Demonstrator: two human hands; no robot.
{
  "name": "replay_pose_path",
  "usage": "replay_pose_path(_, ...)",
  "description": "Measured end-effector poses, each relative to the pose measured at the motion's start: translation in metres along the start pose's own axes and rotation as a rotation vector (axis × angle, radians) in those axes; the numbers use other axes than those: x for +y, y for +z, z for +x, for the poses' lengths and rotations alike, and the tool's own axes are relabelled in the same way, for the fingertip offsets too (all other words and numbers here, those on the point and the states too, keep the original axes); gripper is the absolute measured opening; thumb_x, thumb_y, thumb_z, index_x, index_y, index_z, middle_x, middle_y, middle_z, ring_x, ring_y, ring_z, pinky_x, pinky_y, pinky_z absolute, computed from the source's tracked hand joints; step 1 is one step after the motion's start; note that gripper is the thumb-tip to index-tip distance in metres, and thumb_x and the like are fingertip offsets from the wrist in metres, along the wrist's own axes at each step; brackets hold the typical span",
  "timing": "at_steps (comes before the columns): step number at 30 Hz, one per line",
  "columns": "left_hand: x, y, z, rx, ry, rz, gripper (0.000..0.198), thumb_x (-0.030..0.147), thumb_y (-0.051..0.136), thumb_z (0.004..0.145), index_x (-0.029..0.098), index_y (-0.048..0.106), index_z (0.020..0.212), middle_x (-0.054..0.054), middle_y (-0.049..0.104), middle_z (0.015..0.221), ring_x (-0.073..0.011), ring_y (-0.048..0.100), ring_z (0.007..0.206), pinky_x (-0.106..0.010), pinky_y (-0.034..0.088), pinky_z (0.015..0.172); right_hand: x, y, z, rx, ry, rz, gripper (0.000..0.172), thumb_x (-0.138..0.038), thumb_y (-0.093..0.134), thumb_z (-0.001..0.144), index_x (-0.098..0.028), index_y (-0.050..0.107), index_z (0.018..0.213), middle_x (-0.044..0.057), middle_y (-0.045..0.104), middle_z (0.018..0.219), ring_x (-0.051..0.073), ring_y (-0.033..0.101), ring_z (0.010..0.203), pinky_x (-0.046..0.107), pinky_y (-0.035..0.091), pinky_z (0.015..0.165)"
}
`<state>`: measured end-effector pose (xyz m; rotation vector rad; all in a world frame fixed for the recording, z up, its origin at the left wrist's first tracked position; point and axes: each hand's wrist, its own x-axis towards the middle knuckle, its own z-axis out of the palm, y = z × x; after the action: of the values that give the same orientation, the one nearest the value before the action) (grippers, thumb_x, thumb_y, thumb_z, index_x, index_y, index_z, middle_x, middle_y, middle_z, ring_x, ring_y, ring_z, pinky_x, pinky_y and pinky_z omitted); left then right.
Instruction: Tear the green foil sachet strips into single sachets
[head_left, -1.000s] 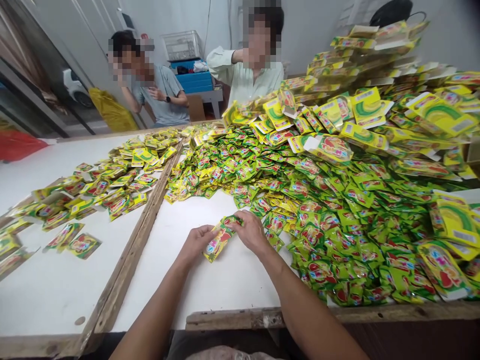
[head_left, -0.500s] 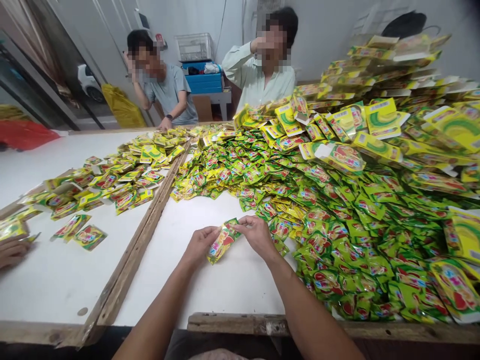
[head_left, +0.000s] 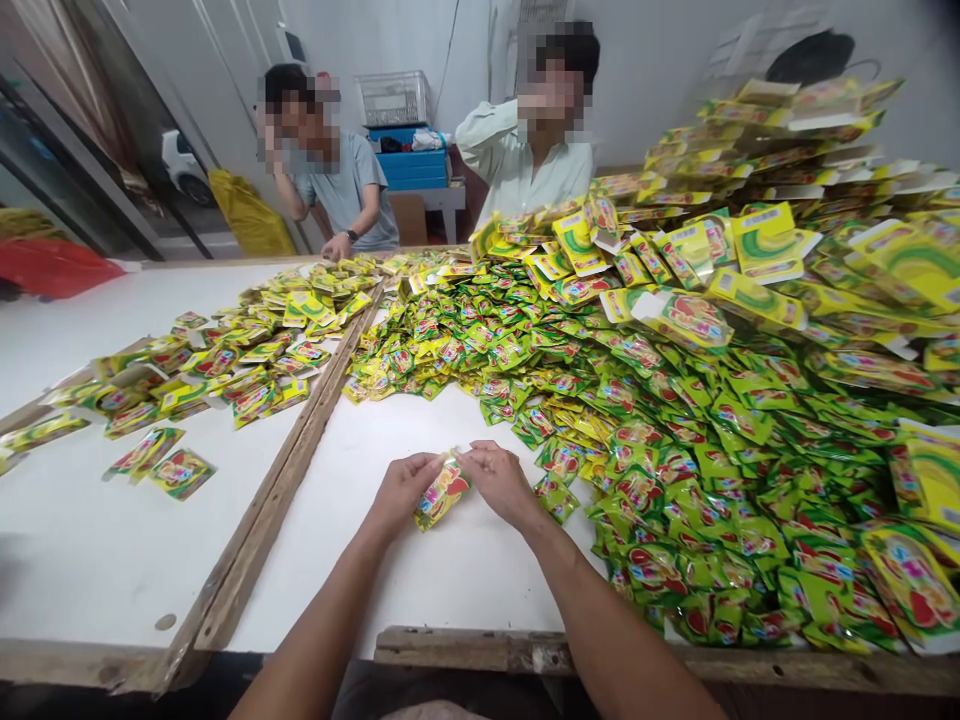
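Note:
Over the white table, between my two hands, is a small yellow carton (head_left: pixel 442 497) with red fruit printed on it, tilted with its top end away from me. My left hand (head_left: pixel 401 490) is closed on the carton's left side. The fingers of my right hand (head_left: pixel 499 482) are pinched together at its upper end, where a bit of white flap shows. A heap of green and yellow sachets (head_left: pixel 675 450) lies just right of my right hand, and one sachet (head_left: pixel 556 497) rests at its near edge.
Flat open cartons (head_left: pixel 765 240) are piled on the sachets at the right. A wooden divider (head_left: pixel 300 440) runs along the table, with filled-looking cartons (head_left: pixel 255 345) scattered beyond it. Two people (head_left: pixel 360 195) (head_left: pixel 536 165) sit across the table. A wooden edge (head_left: pixel 480 650) borders the near side.
The green sachet end seen at the carton's top is out of sight now. My right hand has shifted slightly left, closer onto the carton. Another person's hand at the far left has left view.

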<state>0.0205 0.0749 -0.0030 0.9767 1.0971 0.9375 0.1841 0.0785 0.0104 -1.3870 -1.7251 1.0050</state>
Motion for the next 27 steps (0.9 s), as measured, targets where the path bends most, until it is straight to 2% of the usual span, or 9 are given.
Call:
replay_pose_path(3, -0.0008, -0.0001, -0.0012, 0.020, 0.016, -0.021, 0.040, 0.046, 0.072, 0.064, 0.012, 0.068, 0.084, -0.001, 0.065, 0.063, -0.0121, 0.054, 0.055, -0.023, 0.040, 0.054, -0.0047, 0.0018, -0.0015, 0.018, 0.017, -0.014, 0.015, -0.036, 0.066, 0.071, -0.024, 0.070, 0.079, 0.003, 0.065, 0.085, 0.022, 0.056, 0.102, 0.037, 0.035, 0.091)
replay_pose_path(5, -0.0002, 0.0002, -0.0010, 0.046, 0.040, -0.028, 0.041, 0.047, 0.072, 0.064, 0.012, 0.067, 0.086, -0.002, 0.066, 0.066, -0.0136, 0.056, 0.058, -0.024, 0.041, 0.055, -0.0075, 0.0048, -0.0023, 0.088, 0.031, -0.059, 0.025, -0.033, 0.072, 0.065, -0.024, 0.068, 0.088, 0.004, 0.065, 0.092, 0.023, 0.054, 0.103, 0.040, 0.032, 0.094)
replay_pose_path(7, 0.0006, 0.0010, -0.0006, 0.059, 0.060, -0.024, 0.041, 0.047, 0.072, 0.064, 0.012, 0.067, 0.086, -0.002, 0.066, 0.067, -0.0140, 0.056, 0.058, -0.024, 0.041, 0.055, -0.0093, 0.0080, -0.0029, 0.109, 0.050, -0.095, 0.019, -0.028, 0.071, 0.066, -0.023, 0.068, 0.084, 0.006, 0.065, 0.094, 0.025, 0.051, 0.109, 0.043, 0.029, 0.096)
replay_pose_path(10, 0.0006, 0.0028, -0.0008, 0.047, 0.068, -0.034, 0.039, 0.046, 0.072, 0.065, 0.013, 0.067, 0.084, -0.001, 0.065, 0.064, -0.0119, 0.054, 0.055, -0.022, 0.039, 0.052, -0.0098, 0.0093, -0.0034, 0.033, 0.066, -0.056, 0.006, -0.022, 0.067, 0.069, -0.023, 0.069, 0.075, 0.004, 0.067, 0.090, 0.025, 0.048, 0.115, 0.044, 0.027, 0.098)
replay_pose_path(15, -0.0002, 0.0041, -0.0029, 0.030, 0.026, -0.076, 0.039, 0.046, 0.073, 0.063, 0.014, 0.065, 0.084, 0.000, 0.064, 0.064, -0.0118, 0.054, 0.056, -0.023, 0.040, 0.054, -0.0070, 0.0049, -0.0024, -0.111, 0.049, 0.071, 0.014, -0.020, 0.060, 0.074, -0.026, 0.071, 0.079, 0.002, 0.069, 0.087, 0.026, 0.040, 0.126, 0.047, 0.024, 0.103)
replay_pose_path(19, 0.0001, 0.0037, -0.0024, -0.037, -0.006, 0.092, 0.042, 0.041, 0.078, 0.058, 0.014, 0.064, 0.086, -0.001, 0.065, 0.072, -0.0136, 0.056, 0.062, -0.023, 0.041, 0.057, -0.0032, 0.0062, 0.0005, 0.044, 0.094, 0.088, 0.019, -0.021, 0.064, 0.071, -0.024, 0.070, 0.088, 0.004, 0.064, 0.101, 0.021, 0.056, 0.103, 0.042, 0.031, 0.100)
replay_pose_path(22, -0.0015, 0.0042, -0.0013, -0.058, -0.003, 0.202, 0.040, 0.040, 0.078, 0.057, 0.014, 0.063, 0.083, -0.001, 0.063, 0.070, -0.0134, 0.054, 0.061, -0.023, 0.040, 0.056, -0.0020, 0.0076, 0.0016, 0.153, 0.103, 0.031, 0.019, -0.019, 0.067, 0.068, -0.023, 0.069, 0.087, 0.004, 0.063, 0.097, 0.017, 0.057, 0.093, 0.040, 0.031, 0.099)
replay_pose_path(24, -0.0031, 0.0048, -0.0017, -0.071, 0.005, 0.200, 0.037, 0.041, 0.076, 0.059, 0.014, 0.062, 0.081, 0.000, 0.062, 0.067, -0.0134, 0.053, 0.060, -0.023, 0.039, 0.055, -0.0029, 0.0078, 0.0007, 0.170, 0.089, -0.016, 0.017, -0.017, 0.065, 0.069, -0.023, 0.068, 0.085, 0.003, 0.064, 0.092, 0.017, 0.056, 0.094, 0.040, 0.030, 0.099)
replay_pose_path(27, -0.0049, 0.0066, -0.0040, -0.106, 0.007, 0.168, 0.035, 0.040, 0.076, 0.060, 0.015, 0.062, 0.081, 0.001, 0.062, 0.065, -0.0131, 0.054, 0.059, -0.022, 0.039, 0.055, -0.0056, 0.0076, -0.0017, 0.102, 0.042, -0.022, 0.016, -0.014, 0.060, 0.073, -0.023, 0.066, 0.086, 0.001, 0.065, 0.089, 0.016, 0.057, 0.089, 0.038, 0.033, 0.096)
